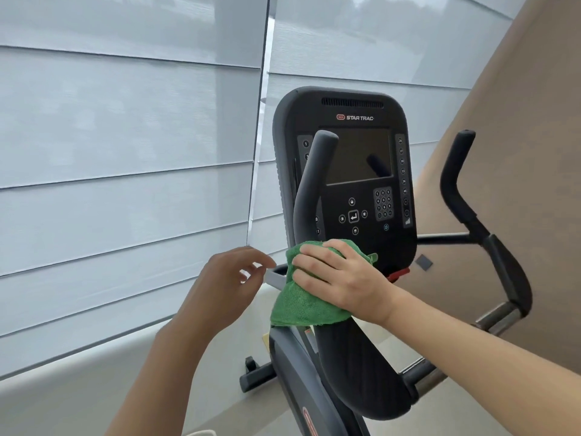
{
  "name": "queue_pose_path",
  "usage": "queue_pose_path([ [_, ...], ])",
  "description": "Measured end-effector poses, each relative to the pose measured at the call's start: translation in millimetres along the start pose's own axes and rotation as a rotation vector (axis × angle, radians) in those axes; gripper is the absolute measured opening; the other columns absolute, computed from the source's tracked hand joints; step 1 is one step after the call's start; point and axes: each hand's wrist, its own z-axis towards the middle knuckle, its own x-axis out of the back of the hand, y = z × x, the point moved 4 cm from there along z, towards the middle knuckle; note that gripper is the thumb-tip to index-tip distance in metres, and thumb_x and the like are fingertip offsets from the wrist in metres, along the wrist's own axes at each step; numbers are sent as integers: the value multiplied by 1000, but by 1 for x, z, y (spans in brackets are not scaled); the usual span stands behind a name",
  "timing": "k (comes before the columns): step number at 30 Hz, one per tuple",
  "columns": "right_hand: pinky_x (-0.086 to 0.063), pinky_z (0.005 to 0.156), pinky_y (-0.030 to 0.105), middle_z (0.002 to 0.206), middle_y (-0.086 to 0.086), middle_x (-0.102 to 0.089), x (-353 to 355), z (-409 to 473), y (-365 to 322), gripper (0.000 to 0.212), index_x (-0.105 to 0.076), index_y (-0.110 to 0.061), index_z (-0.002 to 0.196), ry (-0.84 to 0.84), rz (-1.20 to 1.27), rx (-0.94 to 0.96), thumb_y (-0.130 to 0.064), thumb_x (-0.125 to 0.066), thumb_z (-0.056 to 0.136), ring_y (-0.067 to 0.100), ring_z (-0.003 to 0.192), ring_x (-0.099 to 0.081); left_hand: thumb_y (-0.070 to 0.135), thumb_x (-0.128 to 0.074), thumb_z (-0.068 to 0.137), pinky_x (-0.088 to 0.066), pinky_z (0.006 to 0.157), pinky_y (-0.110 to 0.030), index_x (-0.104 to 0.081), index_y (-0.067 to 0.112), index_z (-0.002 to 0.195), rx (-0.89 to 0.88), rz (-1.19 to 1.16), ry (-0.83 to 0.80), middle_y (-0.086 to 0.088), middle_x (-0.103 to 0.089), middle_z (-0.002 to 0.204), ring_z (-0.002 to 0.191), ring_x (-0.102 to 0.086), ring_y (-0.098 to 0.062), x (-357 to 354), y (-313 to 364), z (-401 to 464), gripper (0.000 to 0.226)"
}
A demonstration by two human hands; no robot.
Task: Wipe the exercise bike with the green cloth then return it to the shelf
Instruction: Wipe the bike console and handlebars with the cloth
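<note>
Window blinds behind; green cloth under gripping right hand on bike handlebar.

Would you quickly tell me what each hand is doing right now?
Left hand: open, fingers loosely curled, holding nothing.
Right hand: gripping the green cloth around the handlebar.

A pale, smooth floor carried the black and grey exercise bike, whose black base bar rested directly on it below the window blinds
</note>
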Motion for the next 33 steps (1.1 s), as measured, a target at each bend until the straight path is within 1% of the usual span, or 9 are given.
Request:
queue_pose_path([
  [5,-52,87,47,122,10,-67,28,-8,33,21,-70,-9,114,62,31,-357,-9,-70,93,34,113,-65,6,-62,96,-57,81,-27,-75,38,90,-19,28,20,22,-73,99,92,-68,-9,1,13,9,35],
  [9,-49,82,46,126,10,-55,43,4,82,57,-62,-12,121,18,34,-784,-12,-86,70,32,108,-56,9,-62,96,-58,83,-37,-75,37,91,-47,69,37,24,-73,100,91,-67,-9,5,29,28,32],
  [12,-50,87,47,133,11,-44,39,32,102,75,-47,-12,131,-52,52,-955,-13,-87,68,31,114,-51,9,-62,96,-57,84,-38,-75,37,94,-110,115,53,24,-71,101,91,-66,-9,9,48,44,31],
  [17,-48,106,49,135,2,-33,10,50,68,84,-29,-11,145,68,748,-1040,-17,-76,76,27,123,-46,5,-63,95,-59,83,-38,-74,37,95,-177,149,23,20,-72,102,92,-68,-12,6,59,50,33],
  [19,-44,111,46,137,4,-36,6,43,44,79,-31,-12,145,135,876,-1030,-25,-76,83,27,126,-45,4,-64,94,-59,82,-39,-75,34,95,-169,148,26,17,-73,101,92,-68,-13,9,55,47,33],
  [23,-44,113,50,160,17,-23,-1,31,5,77,-28,-21,157,-30,571,-864,-42,-66,93,36,143,-33,-1,-64,93,-59,80,-36,-76,33,93,-141,133,92,17,-74,100,91,-70,-14,18,47,41,36],
  [26,-51,99,50,156,16,-34,3,22,-3,66,-49,-25,150,-127,370,-726,-40,-68,89,37,132,-41,-2,-65,92,-58,79,-34,-76,35,91,-139,125,104,18,-74,100,91,-70,-15,22,48,40,38],
  [30,-50,100,40,141,4,-44,19,5,12,54,-71,-25,128,-142,625,-733,-20,-72,75,26,113,-46,1,-66,94,-56,79,-28,-75,37,90,-125,124,124,19,-73,101,93,-69,-14,34,48,36,37],
  [33,-50,99,41,136,3,-45,34,4,48,56,-73,-21,124,-44,550,-872,-7,-74,70,26,108,-48,1,-66,94,-56,78,-27,-75,37,89,-126,117,144,20,-73,101,93,-70,-14,41,47,30,37],
])
